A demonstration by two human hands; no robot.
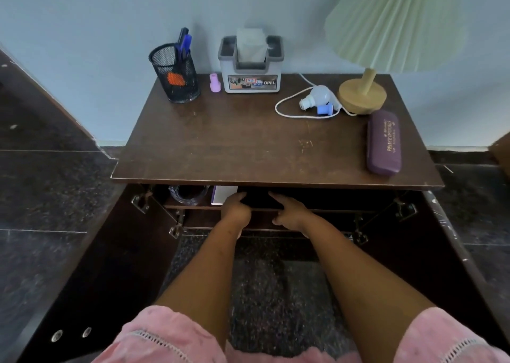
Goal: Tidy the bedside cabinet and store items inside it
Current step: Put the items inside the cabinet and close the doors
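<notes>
— What stands along the back of the counter (pixel 248 147)?

— From the left, we have the pen holder (pixel 175 72), a small bottle (pixel 215 82) just beside it, then the tissue box (pixel 251 70). The lamp (pixel 362 94) stands back right, and a bulb (pixel 316 97) lies within its cord's (pixel 278 108) loop.

— And before the lamp?

— The spectacle case (pixel 384 143), by the right edge.

— Below?

— On the shelf (pixel 193 206), what seems a book (pixel 223 195) lies left of our left hand (pixel 237 208). Our right hand (pixel 289 213) is beside it.
</notes>
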